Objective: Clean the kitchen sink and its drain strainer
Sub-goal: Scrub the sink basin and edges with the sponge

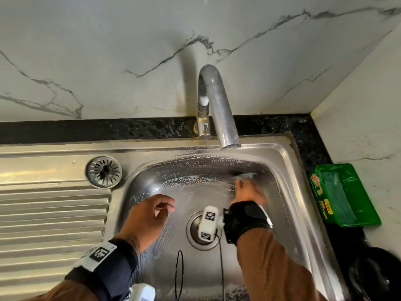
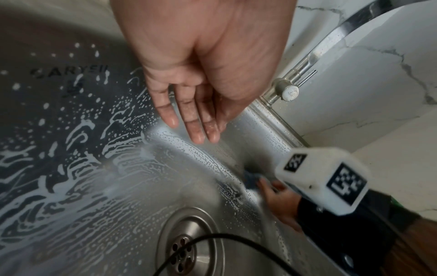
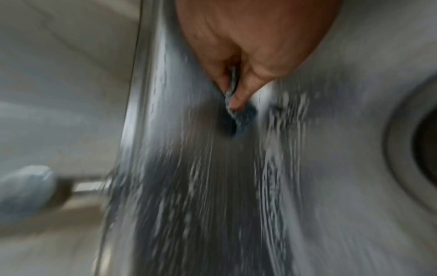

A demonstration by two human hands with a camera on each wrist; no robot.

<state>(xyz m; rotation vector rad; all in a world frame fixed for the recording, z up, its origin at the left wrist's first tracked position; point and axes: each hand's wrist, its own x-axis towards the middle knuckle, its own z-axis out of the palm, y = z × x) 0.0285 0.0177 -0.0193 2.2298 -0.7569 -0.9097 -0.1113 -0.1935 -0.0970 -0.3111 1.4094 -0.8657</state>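
The steel sink [image 1: 162, 146] is streaked with white suds on its floor and back wall. My right hand [image 1: 247, 189] pinches a blue-grey scrub pad [image 1: 244, 175] and presses it against the back wall, right of the faucet spout; motion blurs both. The right wrist view shows the pad [image 3: 238, 117] gripped between thumb and fingers [image 3: 238, 93]. My left hand [image 1: 166, 207] hovers over the basin's left side, fingers relaxed and holding nothing [image 2: 196, 128]. The drain strainer [image 1: 103, 172] lies on the drainboard. The open drain [image 1: 202, 230] is partly hidden by the wrist camera.
A chrome faucet [image 1: 217, 105] arches over the basin's back edge. A green soap box [image 1: 345, 194] sits on the black counter at the right, with a dark pan [image 1: 377, 276] in front of it. A ribbed drainboard [image 1: 54, 213] fills the left. A black cable [image 2: 212, 240] crosses above the drain.
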